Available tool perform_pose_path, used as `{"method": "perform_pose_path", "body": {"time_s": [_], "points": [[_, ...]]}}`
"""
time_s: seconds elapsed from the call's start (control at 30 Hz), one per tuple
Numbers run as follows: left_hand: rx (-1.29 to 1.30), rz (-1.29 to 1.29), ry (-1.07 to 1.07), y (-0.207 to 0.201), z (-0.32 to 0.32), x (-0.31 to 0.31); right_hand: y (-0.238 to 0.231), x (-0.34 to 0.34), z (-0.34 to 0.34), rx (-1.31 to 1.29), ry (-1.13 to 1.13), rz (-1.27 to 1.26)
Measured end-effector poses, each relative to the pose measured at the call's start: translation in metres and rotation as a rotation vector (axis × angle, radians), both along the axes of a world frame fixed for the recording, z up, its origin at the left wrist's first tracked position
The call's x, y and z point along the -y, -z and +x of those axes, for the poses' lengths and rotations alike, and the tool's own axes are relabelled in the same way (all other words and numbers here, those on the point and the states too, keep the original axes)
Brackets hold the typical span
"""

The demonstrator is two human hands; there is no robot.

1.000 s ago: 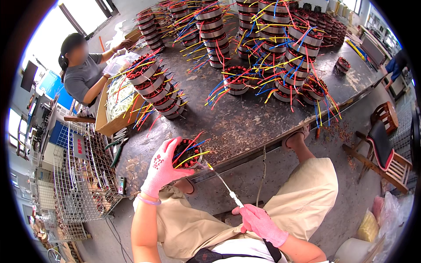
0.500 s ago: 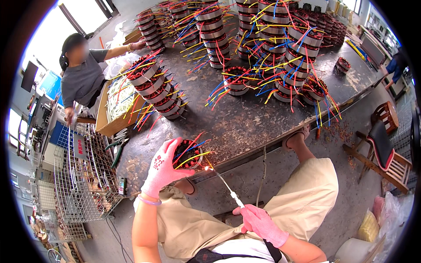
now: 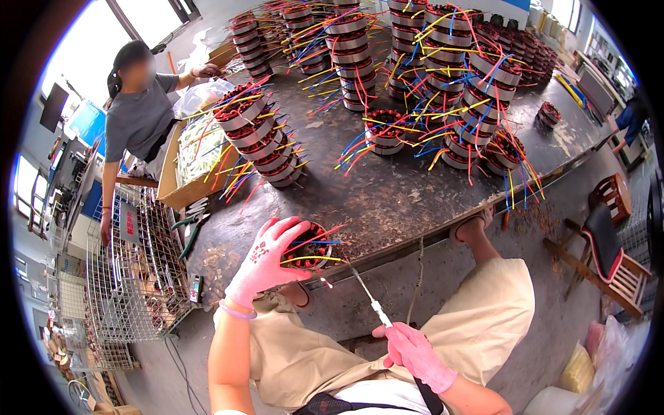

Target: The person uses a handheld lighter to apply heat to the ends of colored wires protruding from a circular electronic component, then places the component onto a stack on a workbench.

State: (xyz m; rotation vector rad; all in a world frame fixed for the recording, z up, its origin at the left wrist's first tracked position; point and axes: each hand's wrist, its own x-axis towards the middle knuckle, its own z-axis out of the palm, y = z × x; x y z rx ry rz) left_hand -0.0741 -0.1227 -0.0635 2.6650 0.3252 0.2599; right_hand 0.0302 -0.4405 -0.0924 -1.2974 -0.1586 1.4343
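Observation:
My left hand (image 3: 264, 264), in a pink glove, is closed around the side of a motor stator (image 3: 301, 250) at the near table edge. Red, blue and yellow leads stick out of the stator toward the right. Below them a short wire end (image 3: 325, 281) glows whitish-pink. My right hand (image 3: 419, 357), also gloved in pink, is closed on the white handle of a slim torch (image 3: 378, 309). Its thin metal tube points up and left, the tip near the yellow lead and apart from the glowing end.
Tall stacks of wired stators (image 3: 351, 59) stand across the table (image 3: 387, 200), one leaning stack (image 3: 259, 142) nearer left. Beside it are a carton (image 3: 181, 197) of white sleeves and green-handled pliers (image 3: 190, 238). A co-worker (image 3: 142, 104) stands by wire baskets (image 3: 124, 290); a chair (image 3: 605, 242) is at right.
The bright orange flame at the wire end is gone, leaving a glowing tip. The torch tip has shifted right, away from that end. My left hand and the stator sit slightly farther right.

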Motion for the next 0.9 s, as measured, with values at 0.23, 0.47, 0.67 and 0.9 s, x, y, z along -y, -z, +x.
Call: {"method": "perform_pose_path", "body": {"time_s": [0.23, 0.47, 0.67, 0.9], "points": [[0.015, 0.027, -0.019, -0.001, -0.001, 0.003, -0.007, -0.001, 0.0, 0.011, -0.02, 0.011], [0.011, 0.029, -0.011, 0.0, 0.0, 0.001, -0.008, 0.0, 0.001, 0.005, -0.024, 0.024], [0.021, 0.033, -0.022, 0.003, 0.0, 0.001, -0.005, 0.0, 0.001, -0.008, -0.01, 0.015], [0.006, -0.001, -0.018, 0.001, 0.0, 0.002, -0.008, -0.001, 0.002, 0.008, -0.029, 0.001]]}}
